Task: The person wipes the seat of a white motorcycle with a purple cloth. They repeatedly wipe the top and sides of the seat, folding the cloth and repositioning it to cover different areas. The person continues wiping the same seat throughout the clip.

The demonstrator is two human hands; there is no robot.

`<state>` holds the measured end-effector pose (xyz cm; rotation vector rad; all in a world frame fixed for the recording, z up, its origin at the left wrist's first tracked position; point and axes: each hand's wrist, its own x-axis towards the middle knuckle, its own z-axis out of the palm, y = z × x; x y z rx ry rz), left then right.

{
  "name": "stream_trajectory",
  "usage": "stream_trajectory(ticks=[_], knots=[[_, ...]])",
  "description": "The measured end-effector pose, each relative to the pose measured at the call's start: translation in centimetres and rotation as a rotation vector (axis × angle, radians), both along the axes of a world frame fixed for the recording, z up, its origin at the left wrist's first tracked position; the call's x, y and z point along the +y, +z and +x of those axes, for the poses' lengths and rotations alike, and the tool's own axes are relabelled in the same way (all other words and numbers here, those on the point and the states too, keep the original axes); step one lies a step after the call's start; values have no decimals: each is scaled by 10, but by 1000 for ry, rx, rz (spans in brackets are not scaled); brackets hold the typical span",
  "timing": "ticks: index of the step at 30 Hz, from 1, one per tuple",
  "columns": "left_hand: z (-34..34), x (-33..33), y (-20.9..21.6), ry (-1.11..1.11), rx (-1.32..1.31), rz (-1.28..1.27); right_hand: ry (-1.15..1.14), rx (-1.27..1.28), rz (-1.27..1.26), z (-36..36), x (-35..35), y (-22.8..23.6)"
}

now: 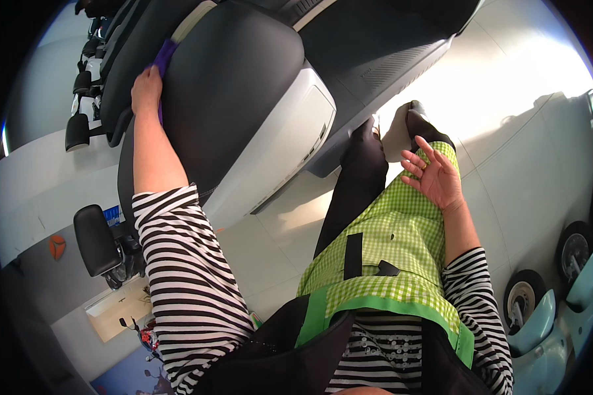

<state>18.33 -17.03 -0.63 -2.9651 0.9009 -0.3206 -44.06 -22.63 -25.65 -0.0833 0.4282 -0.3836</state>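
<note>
My left hand is closed on a purple cloth. The cloth lies against the dark seat of a large white-and-grey vehicle, in the gap beside the seat's left edge. Part of the cloth is hidden under my hand and forearm. My right hand hangs over the green checked apron on my lap side, palm turned up and fingers spread, with nothing in it. A ring shows on one finger.
The vehicle's white side panel and dark footboard stand close in front of my legs. A black padded mirror or backrest rises at left. Parked scooters with pale turquoise fenders line the lower right. The tiled floor is brightly lit.
</note>
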Motion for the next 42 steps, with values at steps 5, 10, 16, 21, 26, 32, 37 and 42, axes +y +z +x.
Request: stream_trajectory(ticks=[5,10,16,21,26,32,37,42], knots=[[-64,-68,-6,-213,-36,-128,20,1,-13,3,-1,2],[-142,-87,-10,-495,-132,-281,19,-7,0,3,-3,0],[-182,-74,-2,-646,-99,-48,28,2,-8,2,-2,-2],[-200,-59,-20,-881,-284,-262,16,-4,-18,1,-3,-3],[-241,-22,-47,-899,-468,-122,-8,-9,-17,-1,-2,-6],[-272,35,-67,-885,-499,5,-25,-7,-27,-4,0,-11],[-272,73,-73,-920,-529,85,-46,-24,-21,-6,2,-13],[-268,98,-62,-978,-610,113,-48,-50,-21,-6,2,-14]])
